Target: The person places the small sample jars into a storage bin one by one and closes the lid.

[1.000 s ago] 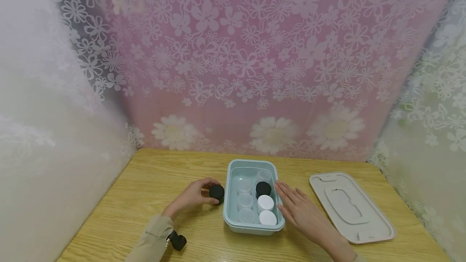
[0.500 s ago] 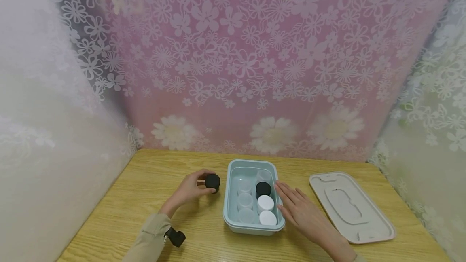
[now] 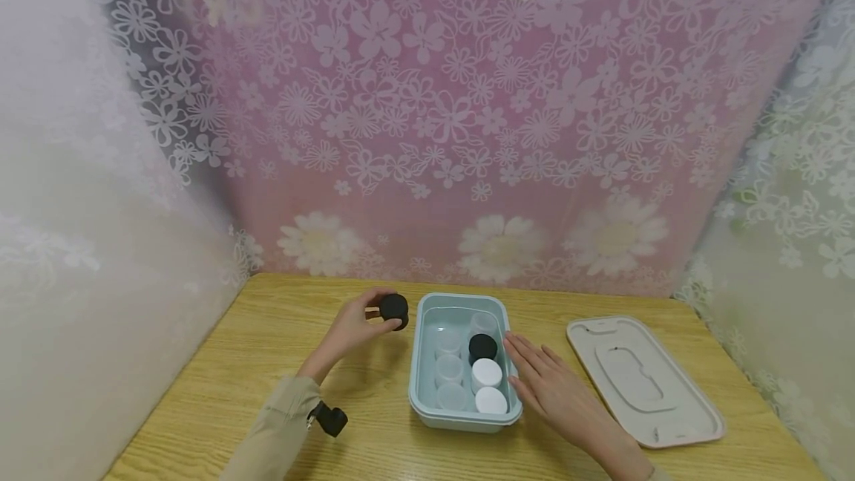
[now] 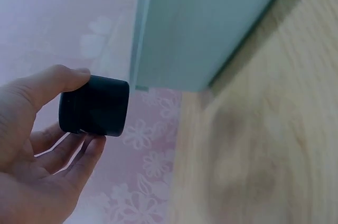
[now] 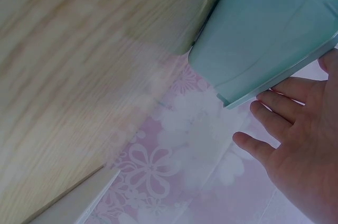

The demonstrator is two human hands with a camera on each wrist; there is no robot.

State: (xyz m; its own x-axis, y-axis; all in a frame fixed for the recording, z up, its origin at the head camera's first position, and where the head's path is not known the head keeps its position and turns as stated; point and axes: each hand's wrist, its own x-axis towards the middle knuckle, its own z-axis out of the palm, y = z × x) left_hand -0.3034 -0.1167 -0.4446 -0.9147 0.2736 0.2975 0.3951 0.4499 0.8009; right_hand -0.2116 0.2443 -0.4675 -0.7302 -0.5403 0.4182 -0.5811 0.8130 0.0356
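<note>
Between thumb and fingers, my left hand (image 3: 355,324) pinches a small black round jar (image 3: 394,307). It is held above the table, just left of the pale blue plastic box (image 3: 415,362); the left wrist view shows the jar (image 4: 97,106) side-on near the box wall (image 4: 179,28). Fairly straight fingers of my right hand (image 3: 557,396) rest along the box's right rim, also visible from below in the right wrist view. Inside the box, the right row has a clear jar (image 3: 484,324), a black-topped jar (image 3: 482,347) and two white-topped ones (image 3: 487,374). Several clear jars (image 3: 450,369) form the left row.
A whitish lid (image 3: 641,377) with a raised outline lies on the wooden table (image 3: 214,392), right of the box. Floral curtains (image 3: 427,132) enclose the table's back and sides. A black wrist device (image 3: 331,419) hangs by the left sleeve (image 3: 283,414).
My left hand has lifted the black jar from beside the box's left wall, moving it away toward the back. My right hand and the box have stayed in place.
</note>
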